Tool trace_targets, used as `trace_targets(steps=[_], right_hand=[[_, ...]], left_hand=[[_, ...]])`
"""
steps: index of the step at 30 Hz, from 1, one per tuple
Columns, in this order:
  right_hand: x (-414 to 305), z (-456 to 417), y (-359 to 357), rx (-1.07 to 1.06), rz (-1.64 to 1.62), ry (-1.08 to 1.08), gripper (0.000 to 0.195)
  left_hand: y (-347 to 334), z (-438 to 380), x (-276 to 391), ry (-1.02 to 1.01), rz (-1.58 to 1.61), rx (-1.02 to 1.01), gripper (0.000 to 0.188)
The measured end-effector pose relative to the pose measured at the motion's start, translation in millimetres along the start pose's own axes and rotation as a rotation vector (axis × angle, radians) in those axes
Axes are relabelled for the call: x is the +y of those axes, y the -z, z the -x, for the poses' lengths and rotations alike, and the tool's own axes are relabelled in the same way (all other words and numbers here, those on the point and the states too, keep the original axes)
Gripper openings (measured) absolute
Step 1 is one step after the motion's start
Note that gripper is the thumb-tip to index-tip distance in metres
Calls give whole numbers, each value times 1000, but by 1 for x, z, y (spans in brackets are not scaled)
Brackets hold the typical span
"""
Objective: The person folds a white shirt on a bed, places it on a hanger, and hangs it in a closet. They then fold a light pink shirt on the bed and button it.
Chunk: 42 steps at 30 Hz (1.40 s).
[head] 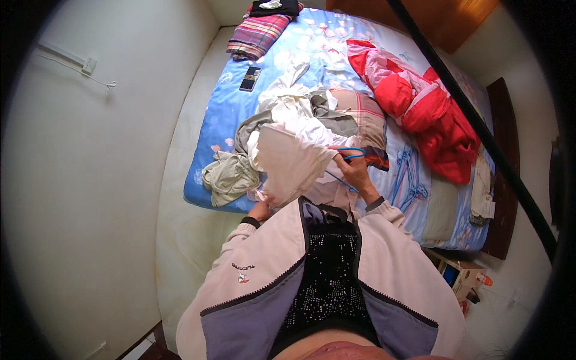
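A thin whitish garment (290,164) hangs spread between my two hands at the near side of the bed. My right hand (353,168) grips its right edge together with a blue clothes hanger (355,153), whose lower bar shows below the fingers. My left hand (261,210) is at the garment's lower left edge, its fingertips closed on the cloth. Just beyond lies a heap of white and grey clothes (288,105). A pale green crumpled garment (229,177) rests left of the held cloth, at the mattress corner.
Several blue and pink hangers (408,180) lie on the bed to the right. A red and pink garment (418,103), a plaid cushion (369,117), a phone (249,78) and a folded plaid blanket (261,33) are farther off. A black pole (472,117) crosses the view at right.
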State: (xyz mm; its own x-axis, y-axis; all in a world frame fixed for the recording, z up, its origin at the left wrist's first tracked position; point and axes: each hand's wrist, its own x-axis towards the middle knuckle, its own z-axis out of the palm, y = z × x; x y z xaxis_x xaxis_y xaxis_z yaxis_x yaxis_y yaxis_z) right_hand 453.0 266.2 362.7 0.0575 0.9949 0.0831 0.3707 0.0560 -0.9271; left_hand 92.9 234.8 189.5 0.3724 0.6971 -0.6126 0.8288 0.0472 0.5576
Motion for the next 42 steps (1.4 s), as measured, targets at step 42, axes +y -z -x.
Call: trace_targets(steps=[42], right_hand=[[-75,17,56,-175,23,205,26]], left_hand=[[170,71,210,-814,-161,570,30]])
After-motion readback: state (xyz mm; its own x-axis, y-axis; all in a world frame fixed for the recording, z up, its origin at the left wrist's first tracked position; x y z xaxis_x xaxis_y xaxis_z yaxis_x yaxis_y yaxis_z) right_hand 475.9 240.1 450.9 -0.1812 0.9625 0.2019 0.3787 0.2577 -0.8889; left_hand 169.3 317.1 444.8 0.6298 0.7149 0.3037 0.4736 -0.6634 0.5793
